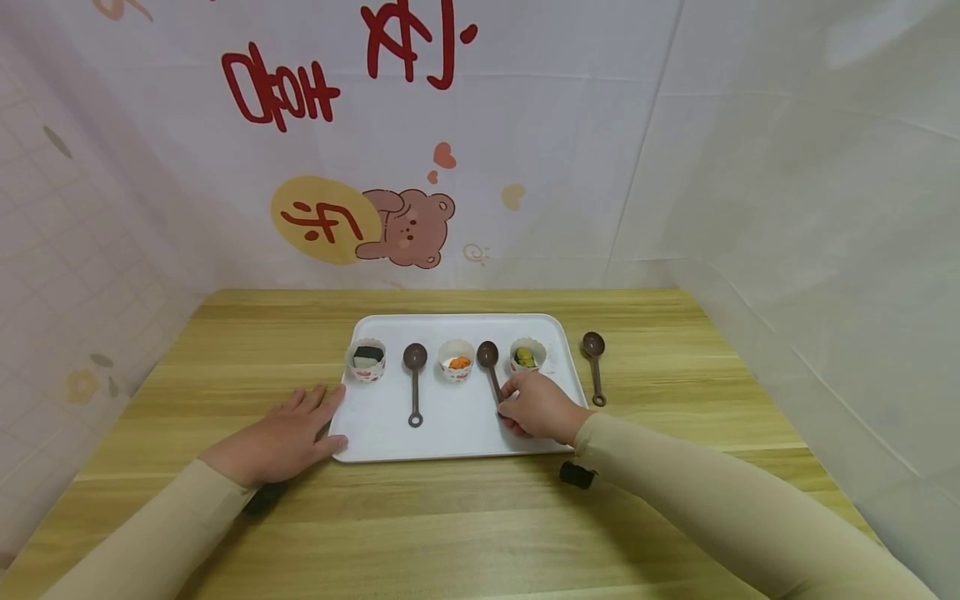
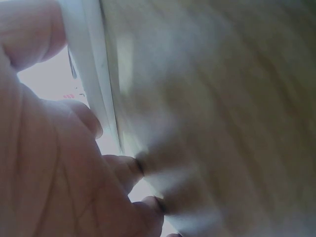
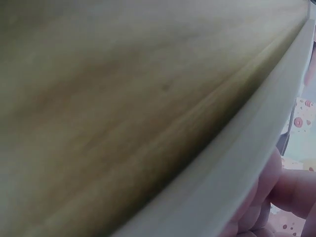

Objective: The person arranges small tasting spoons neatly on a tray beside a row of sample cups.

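On the wooden table lies a white tray. My right hand pinches the handle of a brown spoon that lies on the tray between two paper cups. My left hand rests at the tray's left edge, fingers spread and thumb on the rim. A second brown spoon lies on the tray, left of the middle cup. The left paper cup holds something dark green and white, the middle cup orange pieces, the right cup yellow-green pieces.
A third brown spoon lies on the wooden table, right of the tray. White cloth with red lettering and a bear print hangs behind the table, and pale sheets stand at both sides.
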The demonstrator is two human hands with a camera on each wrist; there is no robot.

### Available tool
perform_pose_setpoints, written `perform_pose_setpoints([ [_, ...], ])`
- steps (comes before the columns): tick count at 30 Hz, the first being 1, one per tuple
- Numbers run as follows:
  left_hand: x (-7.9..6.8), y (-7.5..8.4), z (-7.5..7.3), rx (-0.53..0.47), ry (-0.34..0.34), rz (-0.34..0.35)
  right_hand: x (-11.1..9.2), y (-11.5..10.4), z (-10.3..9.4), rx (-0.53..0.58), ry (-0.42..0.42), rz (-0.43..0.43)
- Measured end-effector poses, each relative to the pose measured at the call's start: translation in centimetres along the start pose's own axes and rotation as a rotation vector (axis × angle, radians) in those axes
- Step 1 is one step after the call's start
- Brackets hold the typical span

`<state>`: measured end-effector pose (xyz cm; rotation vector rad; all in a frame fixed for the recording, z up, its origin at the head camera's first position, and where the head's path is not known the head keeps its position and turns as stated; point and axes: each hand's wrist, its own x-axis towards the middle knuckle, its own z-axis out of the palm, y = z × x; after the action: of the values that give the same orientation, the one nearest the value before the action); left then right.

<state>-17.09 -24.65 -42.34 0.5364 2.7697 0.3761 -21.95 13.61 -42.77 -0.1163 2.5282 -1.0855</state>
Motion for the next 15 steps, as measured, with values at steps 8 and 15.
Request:
perform_pose_setpoints([
  [8, 0.02, -0.04, -0.01, -0.001, -0.003, -0.001, 0.63, 0.14, 0.16, -0.004, -0.02, 0.022],
  [15, 0.12, -0.21, 0.17, -0.002, -0.004, -0.002, 0.94, 0.3, 0.15, 0.005, -0.037, 0.044],
])
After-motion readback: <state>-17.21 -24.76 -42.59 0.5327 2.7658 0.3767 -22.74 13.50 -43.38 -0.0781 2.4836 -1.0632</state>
